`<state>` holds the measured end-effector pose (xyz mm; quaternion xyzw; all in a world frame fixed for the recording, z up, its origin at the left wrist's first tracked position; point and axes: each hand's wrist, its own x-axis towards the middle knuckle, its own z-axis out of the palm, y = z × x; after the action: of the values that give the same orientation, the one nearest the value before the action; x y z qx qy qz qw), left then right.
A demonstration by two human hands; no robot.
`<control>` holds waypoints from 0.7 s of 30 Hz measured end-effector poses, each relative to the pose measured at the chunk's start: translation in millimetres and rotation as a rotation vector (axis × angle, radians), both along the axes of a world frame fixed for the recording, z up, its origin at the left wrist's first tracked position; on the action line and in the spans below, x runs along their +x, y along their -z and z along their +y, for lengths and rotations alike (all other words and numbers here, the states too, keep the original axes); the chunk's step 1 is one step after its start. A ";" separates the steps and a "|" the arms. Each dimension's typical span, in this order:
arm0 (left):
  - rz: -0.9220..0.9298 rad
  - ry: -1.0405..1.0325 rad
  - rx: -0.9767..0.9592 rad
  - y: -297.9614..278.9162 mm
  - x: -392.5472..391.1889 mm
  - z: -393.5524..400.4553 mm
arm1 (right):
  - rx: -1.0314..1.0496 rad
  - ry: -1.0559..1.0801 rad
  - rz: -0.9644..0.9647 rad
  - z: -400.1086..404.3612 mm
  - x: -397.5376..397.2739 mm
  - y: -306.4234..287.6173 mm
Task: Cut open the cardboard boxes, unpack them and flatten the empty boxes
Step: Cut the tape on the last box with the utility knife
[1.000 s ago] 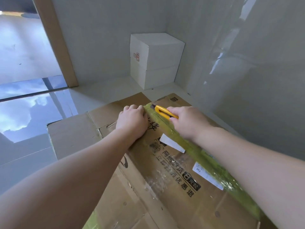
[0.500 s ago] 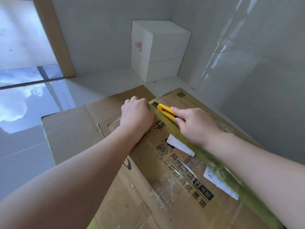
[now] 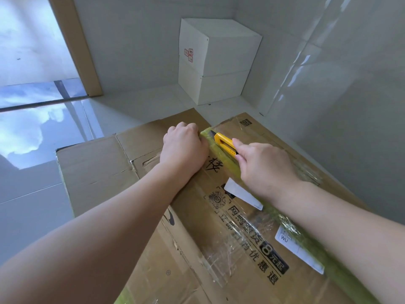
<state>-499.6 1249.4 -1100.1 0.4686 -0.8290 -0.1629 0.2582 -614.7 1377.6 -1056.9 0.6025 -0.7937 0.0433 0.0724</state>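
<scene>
A large brown cardboard box (image 3: 96,172) with black printing fills the lower middle of the view. A strip of green tape (image 3: 306,238) runs along its centre seam. My right hand (image 3: 263,167) grips a yellow utility knife (image 3: 225,144), whose blade sits in the tape at the seam's far end. My left hand (image 3: 184,145) lies just left of the blade, its fingers curled over the box's far edge, holding the box steady.
A white box (image 3: 219,60) stands in the far corner against the grey tiled walls. A wooden door frame (image 3: 74,47) rises at the upper left. Glossy floor tiles (image 3: 32,194) spread to the left of the brown box.
The camera has shifted a little, so the box sits lower in view. Both hands keep their grips; the knife stays at the far end of the tape seam.
</scene>
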 end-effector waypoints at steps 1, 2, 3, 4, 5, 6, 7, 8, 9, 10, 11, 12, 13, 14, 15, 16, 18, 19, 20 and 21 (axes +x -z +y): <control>-0.004 -0.002 0.011 0.1 0.0 -0.7 | -0.001 -0.011 -0.008 0.4 -0.5 0.0; -0.012 -0.003 0.023 0.4 -0.4 -1.6 | -0.006 -0.025 -0.024 1.0 -1.3 0.1; -0.019 -0.005 0.036 0.7 -0.9 -2.5 | -0.016 -0.037 -0.045 1.6 -2.5 0.1; -0.021 -0.008 0.048 1.2 -1.6 -3.3 | -0.027 -0.048 -0.065 1.8 -3.7 -0.1; -0.019 -0.012 0.059 1.6 -2.4 -4.3 | -0.036 -0.060 -0.082 1.3 -5.2 -0.6; -0.014 -0.017 0.068 2.1 -3.0 -5.3 | -0.044 -0.073 -0.097 0.0 -6.6 -1.1; -0.007 -0.022 0.073 2.7 -3.7 -6.0 | -0.052 -0.085 -0.108 -1.8 -7.9 -1.4; -0.001 -0.024 0.073 3.7 -4.2 -6.8 | -0.061 -0.095 -0.118 -4.0 -8.6 -1.4; 0.003 -0.025 0.071 4.8 -4.2 -7.2 | -0.070 -0.101 -0.125 -6.6 -8.8 -1.1; 0.009 -0.026 0.068 5.9 -3.8 -7.5 | -0.076 -0.105 -0.132 -9.6 -8.5 -0.2; 0.016 -0.028 0.066 6.9 -3.2 -7.6 | -0.079 -0.104 -0.141 -12.5 -7.6 0.9; 0.023 -0.030 0.067 7.7 -3.0 -8.1 | -0.081 -0.098 -0.151 -15.8 -6.3 1.8; 0.029 -0.032 0.069 8.2 -2.8 -8.6 | -0.079 -0.088 -0.159 -18.9 -4.5 2.5; 0.031 -0.035 0.073 8.7 -3.3 -9.5 | -0.074 -0.077 -0.164 -22.0 -2.8 2.7; 0.030 -0.038 0.078 8.7 -4.0 -10.2 | -0.066 -0.069 -0.163 -24.4 -1.6 2.5; 0.027 -0.043 0.082 8.5 -4.9 -11.1 | -0.059 -0.069 -0.157 -26.2 -0.9 1.9; 0.030 -0.048 0.078 7.5 -5.8 -11.5 | -0.055 -0.081 -0.143 -26.1 -1.5 -1.1; 0.039 -0.048 0.071 6.8 -5.7 -10.8 | -0.057 -0.090 -0.137 -24.1 -2.8 -3.3; 0.054 -0.045 0.066 6.0 -5.3 -10.0 | -0.059 -0.100 -0.128 -21.3 -4.6 -5.9; 0.068 -0.042 0.066 4.9 -4.7 -9.0 | -0.060 -0.110 -0.117 -17.7 -6.3 -8.5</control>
<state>-504.4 1240.3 -1105.0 0.4884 -0.8037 -0.2006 0.2742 -621.0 1359.9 -1048.4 0.6389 -0.7607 0.1063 0.0414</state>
